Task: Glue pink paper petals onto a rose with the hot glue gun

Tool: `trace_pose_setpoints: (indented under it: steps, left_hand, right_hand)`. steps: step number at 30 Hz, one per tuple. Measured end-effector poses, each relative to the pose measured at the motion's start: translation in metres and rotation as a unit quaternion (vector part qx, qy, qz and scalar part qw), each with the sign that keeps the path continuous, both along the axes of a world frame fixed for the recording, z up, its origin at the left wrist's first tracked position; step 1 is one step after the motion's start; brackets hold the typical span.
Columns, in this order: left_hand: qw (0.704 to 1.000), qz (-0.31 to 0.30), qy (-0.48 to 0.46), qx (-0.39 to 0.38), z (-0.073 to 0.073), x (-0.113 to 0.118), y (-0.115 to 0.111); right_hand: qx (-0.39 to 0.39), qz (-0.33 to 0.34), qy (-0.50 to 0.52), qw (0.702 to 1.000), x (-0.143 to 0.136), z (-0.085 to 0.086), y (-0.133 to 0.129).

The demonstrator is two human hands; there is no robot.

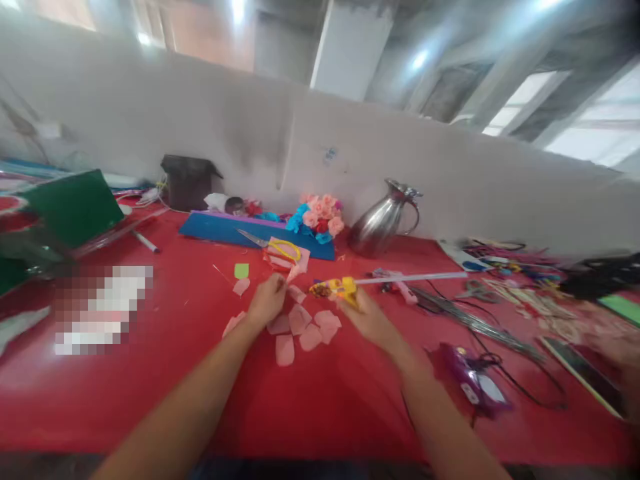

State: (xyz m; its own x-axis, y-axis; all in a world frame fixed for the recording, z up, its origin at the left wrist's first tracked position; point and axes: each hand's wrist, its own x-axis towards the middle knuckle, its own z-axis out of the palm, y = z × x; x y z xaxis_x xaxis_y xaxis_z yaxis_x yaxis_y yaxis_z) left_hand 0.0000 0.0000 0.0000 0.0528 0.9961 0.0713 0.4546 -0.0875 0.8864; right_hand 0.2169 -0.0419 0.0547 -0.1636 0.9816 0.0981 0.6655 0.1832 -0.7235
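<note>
My left hand (269,300) is closed on a pink paper piece (296,270) that sticks up past its fingertips. In my right hand (367,311) is a yellow glue gun (345,287), its nozzle toward the left and a clear glue stick (415,277) reaching out to the right behind it. Several pink paper petals (285,349) lie on the red tabletop (320,417) between and below my hands. Scissors (284,249) with yellow handles rest beyond my left hand, beside a small green paper piece (241,271).
Behind are a blue sheet (215,229), pink and blue paper flowers (323,217) and a metal jug (383,223). At right lie a purple device (473,380), cables, wires and a phone (585,373). A green board (73,210) and a marker (146,242) are at left.
</note>
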Motion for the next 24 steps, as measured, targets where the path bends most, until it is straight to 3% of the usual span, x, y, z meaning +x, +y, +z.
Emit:
trace_pose_setpoints:
  steps: [9, 24]
  left_hand:
    - [1.000, 0.012, 0.001, -0.022, 0.000, 0.000, 0.000]
    - [1.000, 0.007, -0.005, -0.028, 0.002, -0.001, -0.001]
  right_hand:
    - [-0.019, -0.033, -0.133, 0.990, -0.012, 0.012, -0.008]
    - [-0.032, -0.057, -0.183, 0.981, -0.019, 0.014, -0.005]
